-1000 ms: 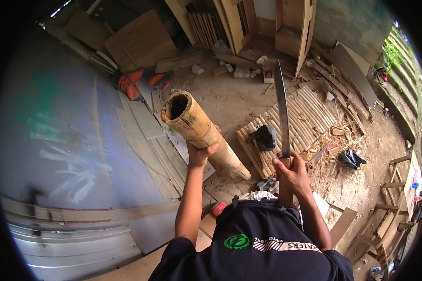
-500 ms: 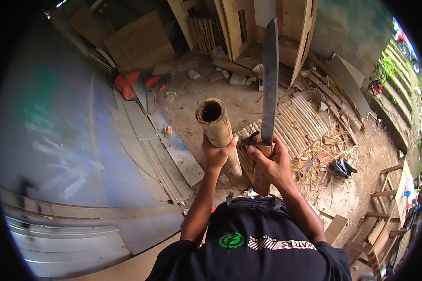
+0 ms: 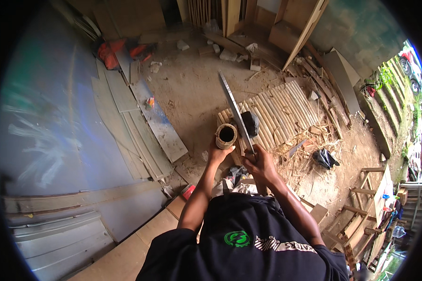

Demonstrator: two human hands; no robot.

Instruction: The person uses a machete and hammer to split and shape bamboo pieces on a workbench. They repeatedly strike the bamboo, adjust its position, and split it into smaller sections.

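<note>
My left hand [image 3: 216, 154] is wrapped round a bamboo tube [image 3: 226, 146], whose round hollow end faces up toward me. In my right hand [image 3: 259, 164] I grip a machete [image 3: 237, 112]; its long blade slants up and to the left, seen nearly edge-on, passing just right of the tube's mouth. The fingers hide most of its handle. Beneath the blade lies a slatted panel of bamboo poles [image 3: 286, 110] on the ground, with a black bundle [image 3: 250, 124] at its near left part.
Shavings [image 3: 286, 152] and a black plastic bag [image 3: 324, 158] lie right of the panel. Long boards [image 3: 143, 136] rest along the left. Wooden frames [image 3: 361, 206] stand at the lower right. Planks [image 3: 321, 93] and rubble [image 3: 228, 55] lie farther off, and concrete steps [image 3: 379, 124] rise at right.
The machete has tipped from upright to leaning left, its blade turned edge-on beside the tube. The tube now points more directly up at me. The view has shifted, showing more ground nearby.
</note>
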